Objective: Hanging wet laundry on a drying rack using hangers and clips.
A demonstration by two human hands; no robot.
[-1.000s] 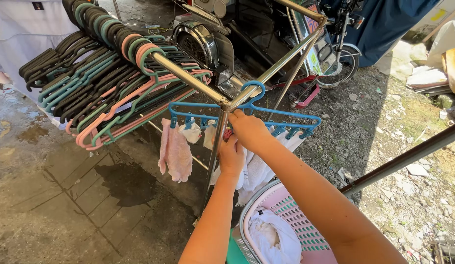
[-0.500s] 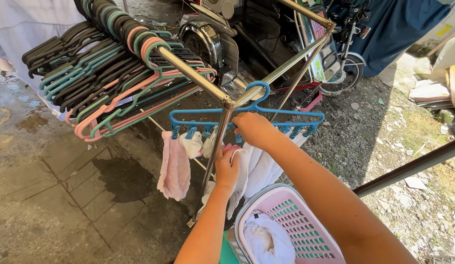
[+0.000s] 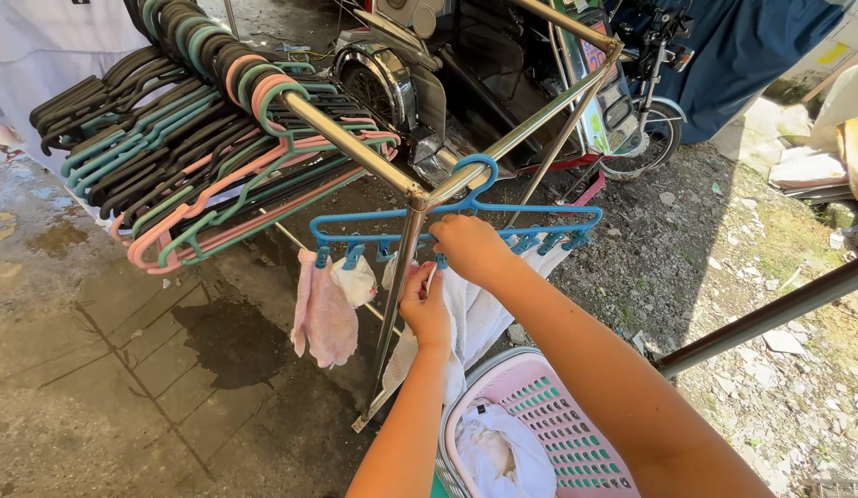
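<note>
Both hands meet at the blue clip hanger [image 3: 457, 221], which hangs by its hook from the corner of the steel rack [image 3: 420, 198]: the left hand [image 3: 427, 309] is closed, pinching the top edge of a white cloth [image 3: 475, 318] just under the hanger's bar, and the right hand [image 3: 470, 249] is curled over the bar at a clip above it. Left of the hands, a pink cloth [image 3: 323, 314] and a small white piece [image 3: 358, 281] already hang from clips; clips toward the hanger's right end look unused. Below the hanger, a pink basket [image 3: 558, 420] holds more white laundry [image 3: 503, 456], so pegging seems partly done. Behind the hanger, a coloured panel [image 3: 597, 115] sits on the parked vehicle, its print too small to make out.
</note>
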